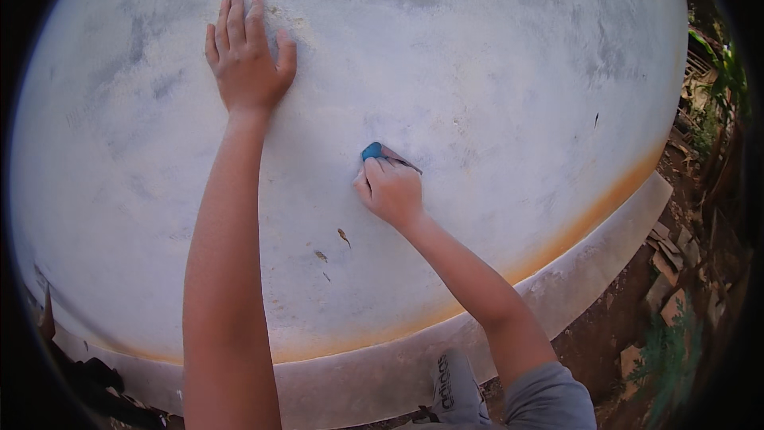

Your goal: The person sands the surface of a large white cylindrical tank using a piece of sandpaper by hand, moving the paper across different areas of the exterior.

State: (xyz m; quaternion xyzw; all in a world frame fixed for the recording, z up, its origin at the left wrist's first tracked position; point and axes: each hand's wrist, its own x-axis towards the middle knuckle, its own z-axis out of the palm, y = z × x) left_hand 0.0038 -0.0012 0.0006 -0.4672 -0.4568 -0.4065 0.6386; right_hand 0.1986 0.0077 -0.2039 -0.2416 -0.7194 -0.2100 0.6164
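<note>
From where I stand, a broad, pale plastered surface (493, 72) fills most of the frame, streaked grey in places, with an orange-brown stain (609, 209) along its lower right rim and a concrete ledge (585, 267) curving below that. The person's left hand (248, 68) is up in the upper left of the frame, palm down on the plaster, fingers spread a little apart and the thumb standing out to the side; nothing is in it. The right hand (392, 189), near the middle of the frame, has its fingers curled around a blue hand tool (372, 150) with a thin brownish flat piece beside it. I can't tell whether it is a scraper or a sanding block, and the fingertips are mostly hidden. The tool sits right at the plaster, well apart from the left hand.

I'd judge the step in hand to be rubbing or scraping the surface, the left hand bracing. The next move seems to call for a firm grip and even pressure, with the tool kept flat. Two dry leaf scraps (343, 236) lie lower down, left of the right forearm, and might want brushing off if the strokes reach there.
</note>
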